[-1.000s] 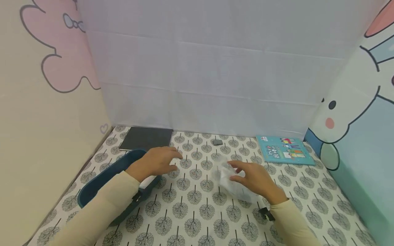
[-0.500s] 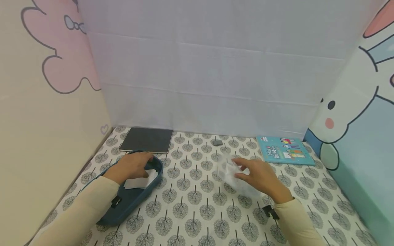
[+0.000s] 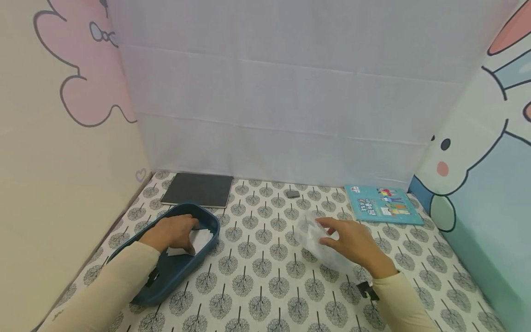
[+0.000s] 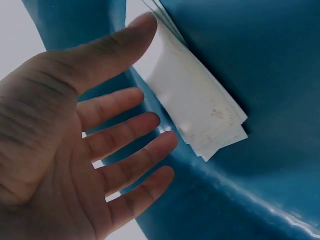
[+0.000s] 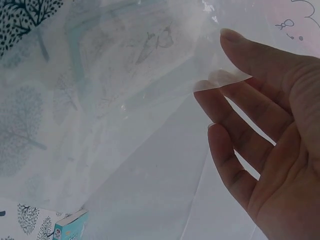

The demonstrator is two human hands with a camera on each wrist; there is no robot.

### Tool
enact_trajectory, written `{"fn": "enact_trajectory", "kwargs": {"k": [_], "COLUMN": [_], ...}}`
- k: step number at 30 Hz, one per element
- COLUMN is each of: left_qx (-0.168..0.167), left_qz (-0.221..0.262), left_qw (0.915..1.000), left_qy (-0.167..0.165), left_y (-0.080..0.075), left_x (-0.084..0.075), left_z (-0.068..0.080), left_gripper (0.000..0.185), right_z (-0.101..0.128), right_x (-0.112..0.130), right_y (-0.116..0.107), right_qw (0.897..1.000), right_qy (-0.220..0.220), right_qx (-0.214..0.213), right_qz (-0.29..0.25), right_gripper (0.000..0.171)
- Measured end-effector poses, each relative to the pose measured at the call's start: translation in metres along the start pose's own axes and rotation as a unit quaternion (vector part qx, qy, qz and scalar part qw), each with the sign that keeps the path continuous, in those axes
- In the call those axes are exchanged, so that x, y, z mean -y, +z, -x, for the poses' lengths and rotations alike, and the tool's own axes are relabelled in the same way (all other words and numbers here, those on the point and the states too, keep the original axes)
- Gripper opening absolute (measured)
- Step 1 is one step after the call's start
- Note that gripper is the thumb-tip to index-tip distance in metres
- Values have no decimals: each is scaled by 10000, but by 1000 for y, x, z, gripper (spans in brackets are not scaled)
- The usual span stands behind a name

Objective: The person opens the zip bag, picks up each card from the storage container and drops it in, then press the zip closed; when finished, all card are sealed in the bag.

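Left hand (image 3: 172, 233) is lying spread-fingered in the blue tray (image 3: 166, 281), thumb touching white papers (image 4: 195, 107); right hand (image 3: 352, 242) is pinching a clear plastic bag (image 3: 315, 240). Its wrist view is showing the pinch.

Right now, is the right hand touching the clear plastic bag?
Touching. In the right wrist view the right hand pinches an edge of the clear plastic bag between thumb and index fingertip.
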State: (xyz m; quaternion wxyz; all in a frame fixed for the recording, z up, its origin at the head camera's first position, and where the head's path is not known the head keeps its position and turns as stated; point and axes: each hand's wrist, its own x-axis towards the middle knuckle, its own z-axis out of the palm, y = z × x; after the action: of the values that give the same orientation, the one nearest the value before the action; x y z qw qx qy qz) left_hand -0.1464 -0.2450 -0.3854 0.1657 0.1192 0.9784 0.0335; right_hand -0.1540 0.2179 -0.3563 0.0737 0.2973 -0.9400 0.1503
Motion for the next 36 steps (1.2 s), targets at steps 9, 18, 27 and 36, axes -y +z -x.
{"fn": "enact_trajectory", "kwargs": {"k": [9, 18, 27, 36], "left_qx": [25, -5, 16, -115], "left_qz": [-58, -1, 77, 21], "left_qw": [10000, 9999, 9994, 9991], "left_qy": [21, 145, 331, 414], "left_y": [1, 4, 1, 1], "left_x": [3, 11, 13, 14], "left_z": [2, 0, 0, 2], "left_gripper": [80, 69, 52, 42], "right_z": [2, 3, 3, 5], "right_x": [-1, 1, -1, -1], "right_y": [8, 10, 10, 12], "right_qw": [9999, 9997, 9996, 9997], "right_qy": [-60, -102, -26, 3], "right_qx": [64, 80, 136, 144], "right_qz": [-68, -213, -251, -216], "right_gripper": [49, 50, 50, 50]}}
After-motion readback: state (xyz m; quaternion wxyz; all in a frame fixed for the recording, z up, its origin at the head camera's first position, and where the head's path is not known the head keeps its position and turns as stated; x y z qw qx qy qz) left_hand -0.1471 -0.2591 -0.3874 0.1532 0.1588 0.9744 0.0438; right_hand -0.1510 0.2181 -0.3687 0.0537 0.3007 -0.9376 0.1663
